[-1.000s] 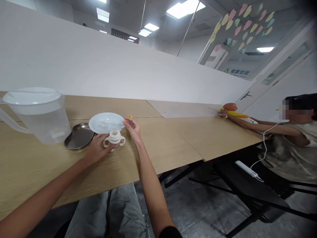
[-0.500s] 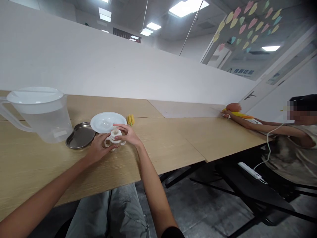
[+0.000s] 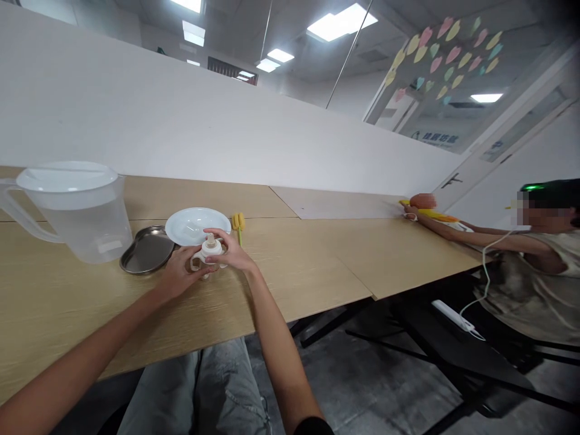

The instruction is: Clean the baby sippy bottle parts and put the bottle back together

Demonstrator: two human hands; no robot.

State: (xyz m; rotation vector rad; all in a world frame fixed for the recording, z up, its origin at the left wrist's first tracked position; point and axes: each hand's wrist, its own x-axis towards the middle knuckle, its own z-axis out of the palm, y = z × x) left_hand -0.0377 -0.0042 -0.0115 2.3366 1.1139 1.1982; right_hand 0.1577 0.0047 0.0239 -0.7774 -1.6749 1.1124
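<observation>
While your left hand curls around the body of one two-handled bottle on the worktop, your right hand is part-closed about its white collar, thumb on the near side; from the bottle, one white dish sits at eleven o'clock, one metal tray at nine, one pitcher at ten, one yellow-topped stem at one; your fingers hide most of the bottle's body; the pitcher's handle is cut off by the left edge, its label unreadable.
</observation>
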